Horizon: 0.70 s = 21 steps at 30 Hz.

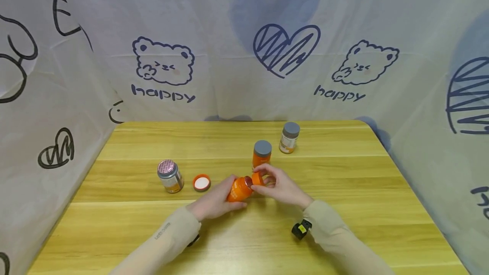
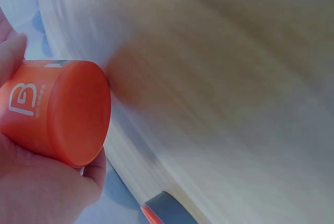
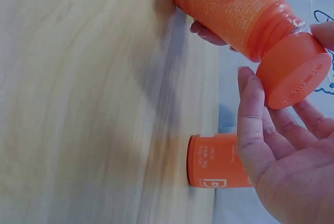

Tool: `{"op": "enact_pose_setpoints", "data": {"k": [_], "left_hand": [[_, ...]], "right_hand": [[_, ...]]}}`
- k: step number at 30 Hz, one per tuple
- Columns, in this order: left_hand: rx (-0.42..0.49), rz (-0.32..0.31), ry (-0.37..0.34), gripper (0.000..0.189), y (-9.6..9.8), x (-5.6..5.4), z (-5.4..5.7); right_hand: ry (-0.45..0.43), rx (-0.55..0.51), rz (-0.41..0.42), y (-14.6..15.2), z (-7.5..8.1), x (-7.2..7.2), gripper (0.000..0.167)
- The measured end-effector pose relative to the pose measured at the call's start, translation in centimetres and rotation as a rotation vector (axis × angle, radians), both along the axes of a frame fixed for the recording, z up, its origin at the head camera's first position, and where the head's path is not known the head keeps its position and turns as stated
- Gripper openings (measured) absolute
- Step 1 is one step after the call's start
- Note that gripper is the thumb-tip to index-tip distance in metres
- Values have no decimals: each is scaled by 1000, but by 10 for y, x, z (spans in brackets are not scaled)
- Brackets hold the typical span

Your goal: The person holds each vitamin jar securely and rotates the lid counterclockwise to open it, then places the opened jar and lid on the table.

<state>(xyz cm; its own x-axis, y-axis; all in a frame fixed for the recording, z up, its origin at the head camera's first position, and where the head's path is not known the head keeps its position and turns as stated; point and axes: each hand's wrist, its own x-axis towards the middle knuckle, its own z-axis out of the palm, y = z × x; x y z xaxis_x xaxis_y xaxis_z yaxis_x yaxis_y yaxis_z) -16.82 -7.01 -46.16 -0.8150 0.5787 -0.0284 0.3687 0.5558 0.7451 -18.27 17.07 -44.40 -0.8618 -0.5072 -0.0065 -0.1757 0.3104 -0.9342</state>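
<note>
My left hand (image 1: 217, 200) grips an orange bottle (image 1: 240, 189) round its body, tilted with its mouth toward the right. In the left wrist view the bottle's base (image 2: 81, 114) faces the camera. Between the thumb and fingers of my right hand (image 1: 280, 186) is an orange screw cap (image 3: 295, 72), held at the bottle's mouth. Whether the cap touches the neck is hard to tell. Just behind my right hand stands an orange bottle with a grey lid (image 1: 262, 152). An orange-rimmed lid (image 1: 201, 183) lies with its white inside up, left of my left hand.
A jar with a pinkish foil seal (image 1: 170, 176) stands on the left of the wooden table (image 1: 344, 173). A white-labelled jar with a grey lid (image 1: 289, 137) is at the back right. Cloth with drawings (image 1: 225, 79) hangs behind and at both sides.
</note>
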Motion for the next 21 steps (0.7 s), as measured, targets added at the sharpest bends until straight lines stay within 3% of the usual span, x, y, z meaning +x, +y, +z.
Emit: {"op": "enact_pose_setpoints", "data": {"k": [8, 16, 21], "left_hand": [[24, 24, -54, 48, -20, 13, 0], [26, 72, -100, 56, -52, 24, 11], [14, 113, -94, 64, -78, 29, 18]], "right_hand": [[24, 22, -30, -12, -4, 2, 48], [36, 79, 15, -33, -8, 6, 46], [39, 109, 48, -48, -7, 7, 46]]}}
